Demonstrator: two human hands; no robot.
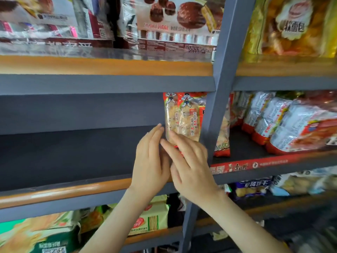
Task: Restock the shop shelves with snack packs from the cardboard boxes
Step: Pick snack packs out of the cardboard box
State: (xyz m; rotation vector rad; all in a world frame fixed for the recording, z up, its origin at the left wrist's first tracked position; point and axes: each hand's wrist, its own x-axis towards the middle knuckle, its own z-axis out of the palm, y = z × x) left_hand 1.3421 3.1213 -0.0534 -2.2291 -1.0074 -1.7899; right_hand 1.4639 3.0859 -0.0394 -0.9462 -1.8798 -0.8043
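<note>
Two clear rice-cracker snack packs [183, 115] with red tops and a cartoon figure stand upright at the right end of the dark middle shelf [73, 154], against the grey upright post [215, 110]. My left hand [150, 161] has straight fingers touching the left side of the packs. My right hand [189, 161] lies with spread fingers against their lower front. No cardboard box is in view.
The middle shelf's left part holds nothing. Chocolate cake packs [173, 22] fill the shelf above. Red and white snack bags [284, 121] sit in the bay right of the post. Green and yellow packs [147, 218] lie on the shelf below.
</note>
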